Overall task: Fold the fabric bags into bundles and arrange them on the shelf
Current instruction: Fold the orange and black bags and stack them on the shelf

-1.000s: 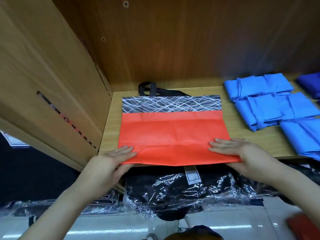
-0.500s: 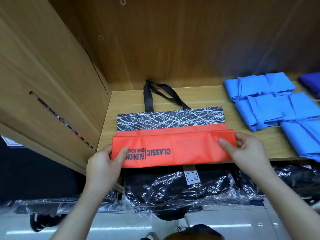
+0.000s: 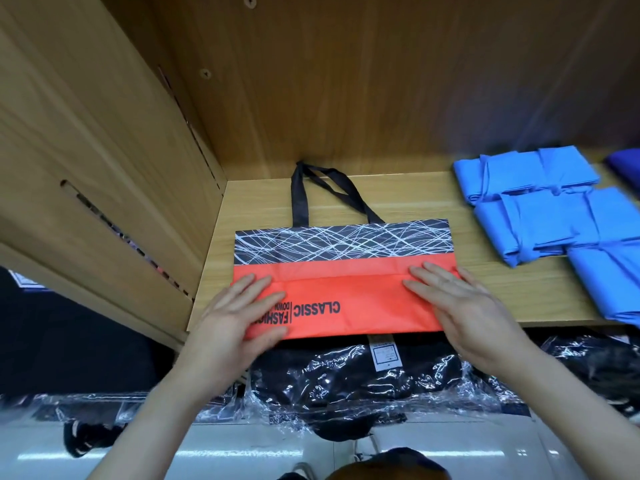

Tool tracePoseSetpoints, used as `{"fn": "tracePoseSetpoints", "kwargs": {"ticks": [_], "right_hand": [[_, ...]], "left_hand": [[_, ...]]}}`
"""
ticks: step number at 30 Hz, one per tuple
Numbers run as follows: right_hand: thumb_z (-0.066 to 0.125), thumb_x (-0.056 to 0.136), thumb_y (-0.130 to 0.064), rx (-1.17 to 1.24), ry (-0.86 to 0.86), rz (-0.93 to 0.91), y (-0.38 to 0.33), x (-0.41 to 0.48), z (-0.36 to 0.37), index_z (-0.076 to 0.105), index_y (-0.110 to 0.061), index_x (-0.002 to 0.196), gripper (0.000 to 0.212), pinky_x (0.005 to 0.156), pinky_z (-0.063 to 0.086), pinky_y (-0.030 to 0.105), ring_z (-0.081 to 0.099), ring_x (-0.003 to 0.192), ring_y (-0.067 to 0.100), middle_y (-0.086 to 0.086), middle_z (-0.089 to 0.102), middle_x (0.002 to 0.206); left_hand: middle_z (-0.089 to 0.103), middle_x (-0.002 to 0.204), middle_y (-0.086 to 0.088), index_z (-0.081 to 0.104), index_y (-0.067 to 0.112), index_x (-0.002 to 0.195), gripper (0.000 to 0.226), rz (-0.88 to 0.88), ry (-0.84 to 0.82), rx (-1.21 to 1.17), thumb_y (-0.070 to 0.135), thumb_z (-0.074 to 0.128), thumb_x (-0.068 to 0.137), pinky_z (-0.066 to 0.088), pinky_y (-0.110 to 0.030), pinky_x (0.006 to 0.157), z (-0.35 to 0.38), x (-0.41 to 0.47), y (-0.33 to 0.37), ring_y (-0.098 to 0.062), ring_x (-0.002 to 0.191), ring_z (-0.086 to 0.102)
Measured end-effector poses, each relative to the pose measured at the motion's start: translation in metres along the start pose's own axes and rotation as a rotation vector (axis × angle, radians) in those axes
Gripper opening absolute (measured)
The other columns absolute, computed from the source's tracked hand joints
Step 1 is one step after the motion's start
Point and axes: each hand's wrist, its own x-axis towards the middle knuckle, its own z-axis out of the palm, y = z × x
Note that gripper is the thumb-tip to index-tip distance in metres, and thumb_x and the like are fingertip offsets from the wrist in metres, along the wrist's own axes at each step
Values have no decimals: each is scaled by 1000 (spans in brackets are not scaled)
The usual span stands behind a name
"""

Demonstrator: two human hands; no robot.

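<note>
An orange fabric bag with a black-and-white line-patterned top band and black handles lies flat on the wooden shelf. Its bottom part is folded up over the front, showing upside-down "CLASSIC FASHION" print. My left hand presses flat on the left end of the fold. My right hand presses flat on the right end, fingers straight. Several folded blue bags lie in a row at the shelf's right.
A wooden side panel closes the shelf on the left and a back wall stands behind. Below the shelf edge lie black garments in clear plastic wrap. A darker blue bundle sits at far right.
The bag's bottom edge was lifted and folded up toward the back, uncovering the print. Both hands then let go of the edge and now lie flat on the fold.
</note>
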Motion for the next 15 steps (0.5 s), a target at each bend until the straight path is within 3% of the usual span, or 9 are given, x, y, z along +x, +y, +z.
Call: {"fn": "tracePoseSetpoints", "kwargs": {"ticks": [2,4,6,8,10,11,13,14,15], "right_hand": [[25,92,-67,-19,-187,-7,7,-4,-7,25,-39,150,64,122,5,35,10,146,-2,-22,16,156],[31,84,-78,-100,-224,-85,16,-9,-10,14,-42,152,80,120,-4,29,-2,146,-6,-23,5,157],[56,85,-61,-38,-169,-145,23,-11,-9,24,-42,151,76,121,6,30,11,145,-5,-22,20,156],[70,83,-44,167,-139,-114,23,-8,-14,42,-48,141,64,119,13,25,25,140,-8,-26,37,147],[69,76,-44,434,-160,27,20,-2,-26,59,-48,122,48,115,19,13,41,129,-12,-27,53,132],[70,71,-46,562,-157,126,18,0,-34,68,-45,111,40,108,28,7,52,118,-12,-25,63,120],[74,69,-45,784,-77,311,15,7,-42,78,-31,89,24,76,45,3,66,81,-10,-17,75,88],[74,73,-38,841,-11,402,16,10,-40,78,-24,83,18,63,45,5,63,65,-9,-12,75,77],[74,78,-31,864,55,490,15,12,-36,76,-19,84,13,59,46,7,63,60,-7,-9,74,74]], "left_hand": [[14,156,24,28,48,145,84,26,-133,50,83,47,72,15,-36,120,-2,-5,-8,-1,147,8],[24,153,25,30,49,143,83,44,-105,39,55,73,73,24,-37,119,-6,-7,-15,0,145,17],[38,144,28,43,49,136,83,34,-35,-64,14,84,72,28,-32,117,-11,-9,-18,0,140,32],[49,133,31,54,49,125,77,24,33,-164,0,81,72,28,-23,115,-15,-9,-21,4,131,44],[61,114,35,66,51,108,57,-86,61,-283,7,80,75,38,-13,104,-22,-7,-16,13,112,55],[67,102,33,70,51,96,43,-158,53,-351,15,79,76,45,-9,92,-26,-4,-10,15,96,61],[71,77,23,76,44,81,15,-282,78,-490,30,74,77,47,-9,64,-29,3,-3,7,66,62],[68,67,19,75,36,77,3,-333,129,-518,34,72,78,43,-10,56,-28,7,2,2,59,58],[65,61,16,72,28,76,7,-381,193,-513,33,72,80,41,-12,54,-26,9,5,-2,58,57]]}}
